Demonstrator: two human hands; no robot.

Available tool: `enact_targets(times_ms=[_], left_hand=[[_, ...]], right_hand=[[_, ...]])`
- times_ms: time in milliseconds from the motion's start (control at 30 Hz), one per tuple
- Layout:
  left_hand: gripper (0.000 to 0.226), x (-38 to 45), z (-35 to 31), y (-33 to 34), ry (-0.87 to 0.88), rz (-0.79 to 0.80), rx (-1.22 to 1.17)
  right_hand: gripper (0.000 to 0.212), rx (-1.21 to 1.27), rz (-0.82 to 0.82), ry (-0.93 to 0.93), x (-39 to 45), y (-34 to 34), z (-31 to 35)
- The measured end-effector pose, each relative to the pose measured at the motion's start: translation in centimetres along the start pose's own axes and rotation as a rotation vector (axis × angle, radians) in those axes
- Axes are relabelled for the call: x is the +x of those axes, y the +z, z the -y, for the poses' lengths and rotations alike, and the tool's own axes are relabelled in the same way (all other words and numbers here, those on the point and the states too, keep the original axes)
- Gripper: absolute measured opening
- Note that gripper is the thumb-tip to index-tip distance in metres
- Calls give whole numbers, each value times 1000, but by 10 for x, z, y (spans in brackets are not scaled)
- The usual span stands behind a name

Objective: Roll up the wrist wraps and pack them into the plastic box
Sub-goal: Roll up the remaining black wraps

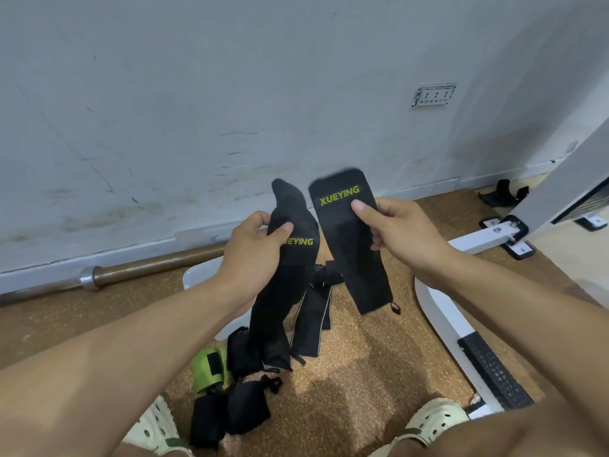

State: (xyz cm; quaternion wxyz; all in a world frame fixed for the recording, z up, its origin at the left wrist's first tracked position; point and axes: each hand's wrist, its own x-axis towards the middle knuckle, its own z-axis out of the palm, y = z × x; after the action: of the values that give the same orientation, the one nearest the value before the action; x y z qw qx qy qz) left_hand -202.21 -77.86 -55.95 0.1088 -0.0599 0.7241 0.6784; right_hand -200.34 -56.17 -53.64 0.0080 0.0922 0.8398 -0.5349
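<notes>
**Now: two limp wraps held up, ready for rolling**

Nearest you, black rolled wraps (230, 410) lie on the speckled cork floor (362, 374). Above them, your left hand (253, 255) pinches one long black fabric wrist wrap (286, 285), and your right hand (402, 232) pinches its lettered twin (352, 245). Both hang soft and light, so they will likely flop; take each by the stiffer lettered end. Beyond sits the white plastic box (197, 275).
</notes>
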Motion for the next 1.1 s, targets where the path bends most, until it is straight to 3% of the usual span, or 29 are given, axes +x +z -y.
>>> enact_targets(times_ms=[100, 233, 400, 600, 733, 867, 1000, 1100], left_hand=[[12, 0, 0, 1, 23, 18, -38], [12, -3, -4, 2, -13, 172, -151], [19, -7, -1, 8, -45, 317, -73], [9, -6, 5, 12, 6, 197, -43], [5, -8, 3, 11, 110, 133, 93], [19, -9, 0, 13, 36, 88, -32], [15, -1, -3, 4, 22, -54, 10], [23, 5, -5, -6, 44, -109, 1]], right_hand=[[34, 23, 28, 82, 4, -4, -6], [37, 14, 79, 113, 5, -1, -17], [34, 64, 179, 104, 0, 6, -13], [40, 508, 249, 168, -10, 17, 2], [25, 364, 231, 65, -15, 25, 1], [39, 308, 101, 16, -10, 28, 0], [72, 271, 201, 86, -1, 17, 1], [60, 306, 278, 154, 0, 10, 0]])
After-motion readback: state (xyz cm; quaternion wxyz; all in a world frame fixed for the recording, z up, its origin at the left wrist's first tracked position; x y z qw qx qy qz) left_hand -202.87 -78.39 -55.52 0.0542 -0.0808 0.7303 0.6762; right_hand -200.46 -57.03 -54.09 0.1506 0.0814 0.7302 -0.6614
